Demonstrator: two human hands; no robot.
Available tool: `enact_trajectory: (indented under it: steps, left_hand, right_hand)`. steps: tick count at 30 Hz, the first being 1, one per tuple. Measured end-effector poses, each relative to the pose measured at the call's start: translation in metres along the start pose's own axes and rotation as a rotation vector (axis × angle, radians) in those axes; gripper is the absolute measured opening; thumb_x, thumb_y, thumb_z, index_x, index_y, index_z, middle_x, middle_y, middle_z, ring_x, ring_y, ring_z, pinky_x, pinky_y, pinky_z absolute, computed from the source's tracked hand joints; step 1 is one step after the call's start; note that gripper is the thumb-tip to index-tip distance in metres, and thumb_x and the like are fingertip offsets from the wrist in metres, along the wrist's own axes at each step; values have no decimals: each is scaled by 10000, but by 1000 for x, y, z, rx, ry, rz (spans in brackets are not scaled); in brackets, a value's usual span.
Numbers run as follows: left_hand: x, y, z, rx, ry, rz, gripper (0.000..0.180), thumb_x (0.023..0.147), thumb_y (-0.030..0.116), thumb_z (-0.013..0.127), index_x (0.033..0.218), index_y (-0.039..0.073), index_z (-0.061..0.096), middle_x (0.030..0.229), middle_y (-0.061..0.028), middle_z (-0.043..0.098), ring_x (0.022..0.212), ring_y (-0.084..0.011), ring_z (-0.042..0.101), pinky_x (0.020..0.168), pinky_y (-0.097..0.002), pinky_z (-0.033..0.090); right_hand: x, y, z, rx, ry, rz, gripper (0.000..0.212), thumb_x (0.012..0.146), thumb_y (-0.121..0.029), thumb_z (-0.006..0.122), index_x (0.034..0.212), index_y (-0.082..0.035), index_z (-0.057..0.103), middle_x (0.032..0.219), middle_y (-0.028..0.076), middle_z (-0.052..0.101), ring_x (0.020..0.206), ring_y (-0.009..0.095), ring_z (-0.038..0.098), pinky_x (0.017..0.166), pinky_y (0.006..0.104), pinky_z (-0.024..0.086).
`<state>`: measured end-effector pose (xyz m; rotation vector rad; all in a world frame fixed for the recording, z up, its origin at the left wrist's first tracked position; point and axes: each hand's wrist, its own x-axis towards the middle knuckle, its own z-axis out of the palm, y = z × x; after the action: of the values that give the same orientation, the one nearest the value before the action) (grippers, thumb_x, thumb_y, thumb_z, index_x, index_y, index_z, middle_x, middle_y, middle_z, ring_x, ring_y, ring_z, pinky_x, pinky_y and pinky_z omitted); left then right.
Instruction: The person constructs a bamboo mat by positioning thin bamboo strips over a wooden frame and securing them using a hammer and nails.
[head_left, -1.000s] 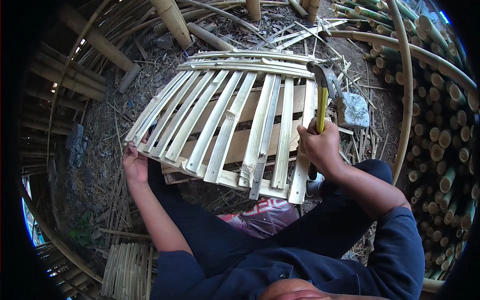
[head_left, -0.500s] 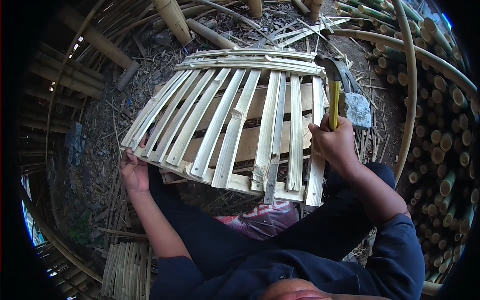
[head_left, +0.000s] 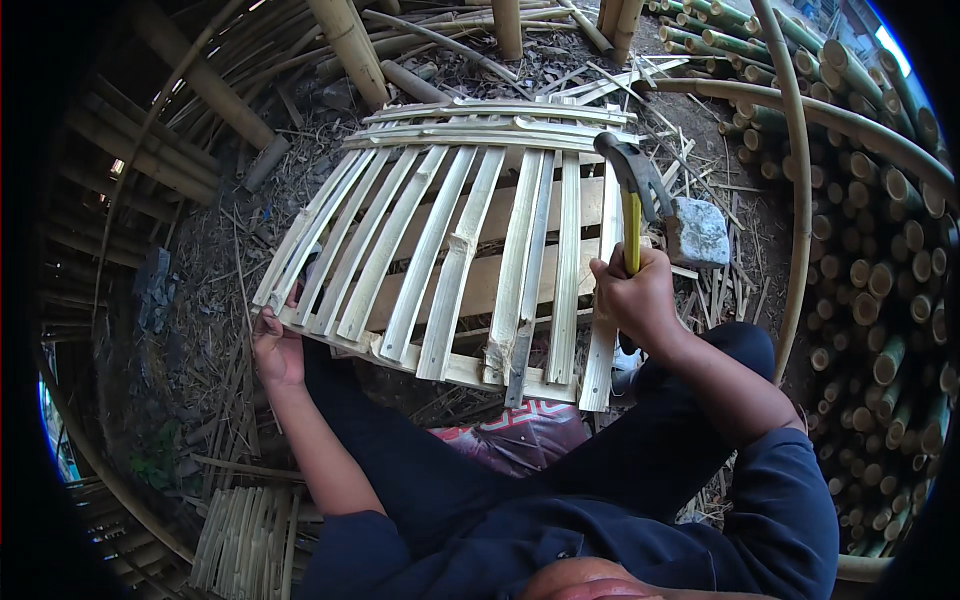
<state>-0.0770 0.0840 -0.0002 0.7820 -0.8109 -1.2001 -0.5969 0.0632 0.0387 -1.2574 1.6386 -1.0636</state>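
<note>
A panel of split bamboo slats (head_left: 455, 245) nailed on cross strips lies tilted in front of me, over my lap. My left hand (head_left: 275, 350) grips its lower left corner. My right hand (head_left: 635, 295) is closed around the yellow handle of a claw hammer (head_left: 632, 185), whose dark metal head is raised above the panel's right edge.
A grey stone block (head_left: 698, 232) lies on the ground just right of the panel. Stacked bamboo poles (head_left: 880, 260) fill the right side, and thick poles (head_left: 345, 45) lean at the back. Bamboo strips (head_left: 245, 540) lie at lower left. The ground is littered with shavings.
The right hand has lifted the hammer higher and moved right. The panel has tipped up and shifted slightly toward me, with the left hand staying on its corner.
</note>
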Motion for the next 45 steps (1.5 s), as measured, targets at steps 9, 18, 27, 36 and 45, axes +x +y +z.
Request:
enact_trajectory:
  steps: [9, 18, 27, 36, 45]
  left_hand:
    - [-14, -45, -74, -16, 89, -281, 253, 939, 132, 678, 1148, -9, 654, 1184, -148, 680, 1152, -274, 628, 1075, -457, 478]
    - [-19, -22, -77, 15, 373, -461, 186, 925, 93, 649, 1109, 110, 632, 1218, -58, 646, 1239, -246, 565, 1085, -544, 419]
    - [-2, -18, 42, 1037, 571, 234, 123, 916, 53, 695, 1028, 24, 735, 1261, -65, 653, 1089, -152, 628, 913, -316, 508]
    - [45, -117, 273, 804, -351, 3, 139, 930, 98, 740, 1022, -5, 738, 999, -61, 746, 939, -105, 676, 868, -265, 521]
    - [80, -207, 333, 61, -323, -359, 115, 962, 151, 715, 1052, 79, 714, 1024, -84, 750, 1005, -172, 712, 766, -237, 530]
  right_hand:
    - [-28, 49, 31, -380, -62, -78, 165, 813, -135, 758, 813, 26, 724, 823, 249, 661, 773, 410, 672, 738, 487, 513]
    - [-28, 38, 6, -529, -153, -99, 210, 822, -178, 789, 871, 25, 760, 962, 227, 640, 924, 394, 645, 845, 471, 501]
    - [85, 31, -35, -467, 105, -118, 314, 857, -232, 821, 861, 59, 703, 771, 127, 678, 573, 199, 676, 509, 345, 541]
    - [136, 51, -38, -243, 13, 258, 381, 803, -339, 848, 827, 16, 709, 695, 88, 705, 555, 179, 698, 480, 315, 573]
    - [148, 67, -36, -303, -45, 260, 433, 792, -404, 844, 776, 4, 699, 656, 66, 679, 501, 171, 643, 434, 334, 506]
